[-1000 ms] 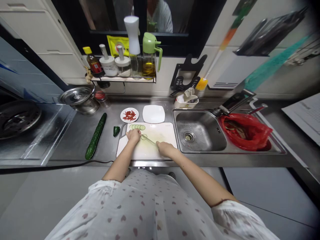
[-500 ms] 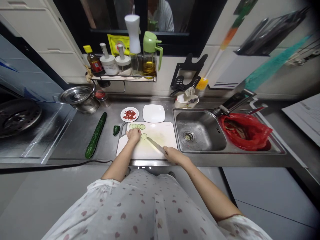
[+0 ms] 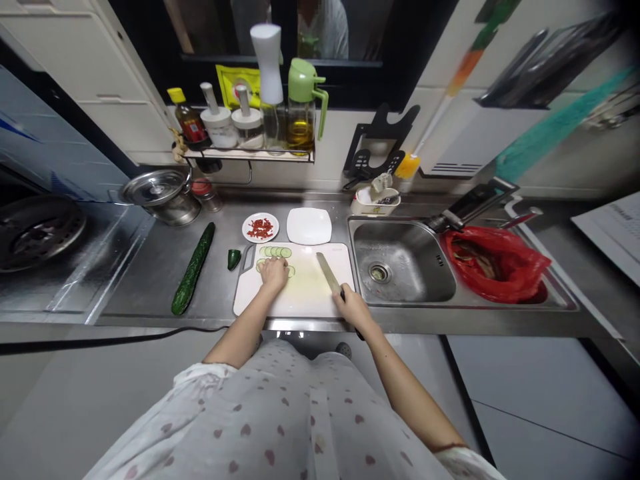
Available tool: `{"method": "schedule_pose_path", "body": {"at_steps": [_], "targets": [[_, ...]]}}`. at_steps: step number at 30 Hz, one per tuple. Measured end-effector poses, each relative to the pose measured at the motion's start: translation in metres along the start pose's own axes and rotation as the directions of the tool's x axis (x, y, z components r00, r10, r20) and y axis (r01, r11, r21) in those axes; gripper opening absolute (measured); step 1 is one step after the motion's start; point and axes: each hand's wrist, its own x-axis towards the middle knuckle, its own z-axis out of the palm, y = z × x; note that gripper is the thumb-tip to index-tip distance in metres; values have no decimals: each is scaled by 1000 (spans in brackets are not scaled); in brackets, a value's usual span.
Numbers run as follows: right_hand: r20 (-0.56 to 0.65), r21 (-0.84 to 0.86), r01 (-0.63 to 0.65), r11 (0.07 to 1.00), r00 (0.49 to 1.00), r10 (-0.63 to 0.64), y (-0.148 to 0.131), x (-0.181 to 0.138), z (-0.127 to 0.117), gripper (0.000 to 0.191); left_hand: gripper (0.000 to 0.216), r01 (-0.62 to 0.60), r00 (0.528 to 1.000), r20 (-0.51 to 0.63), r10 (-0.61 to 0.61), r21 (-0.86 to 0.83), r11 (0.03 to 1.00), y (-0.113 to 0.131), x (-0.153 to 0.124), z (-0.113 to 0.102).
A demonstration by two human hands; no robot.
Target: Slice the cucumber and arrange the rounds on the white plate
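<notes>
My left hand (image 3: 275, 272) lies over some cucumber slices on the white cutting board (image 3: 307, 307), its fingers spread and pointing down onto them. Slices peek out on both sides of that hand. Just beyond it, a row of overlapping cucumber slices (image 3: 275, 252) lies along the board's far left part. My right hand (image 3: 351, 307) is wrapped round the dark handle of a kitchen knife (image 3: 329, 272). The blade points away and slightly left, over the board's right half, apart from the slices.
A whole cucumber (image 3: 194, 268) and a cucumber end (image 3: 233, 259) lie left of the board. Behind it are a plate of chopped red pieces (image 3: 250, 233) and a white plate (image 3: 309, 227). The sink (image 3: 400, 260) and a red bag (image 3: 500, 280) stand right.
The knife has moved right, away from the slices, and its blade has swung to point farther away. My left hand has shifted slightly right, with its fingers now spread over the slices.
</notes>
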Motion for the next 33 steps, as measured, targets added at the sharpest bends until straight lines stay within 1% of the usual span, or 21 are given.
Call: {"method": "schedule_pose_path", "body": {"at_steps": [8,13,17,21,27,33], "targets": [[11,16,-3,1000,1000,2,1,2,4,35,12,70,997,44,-66,-90,994,1,-1,-5],[15,20,13,1000,1000,-13,2,4,4,35,13,110,994,23,-107,-208,972,-5,-9,-5],[30,5,9,1000,1000,-9,2,5,4,35,13,170,985,39,-166,-270,948,-17,-18,-5],[34,-6,6,1000,999,-6,1,5,4,36,14,209,976,7,-216,-294,933,-34,-21,-8],[39,-17,4,1000,999,-3,1,5,4,35,16,282,953,-31,-303,-286,916,-58,-19,-13],[46,-15,-3,1000,999,3,1,6,3,34,20,339,930,-45,-365,-278,899,-71,-15,-15]]}}
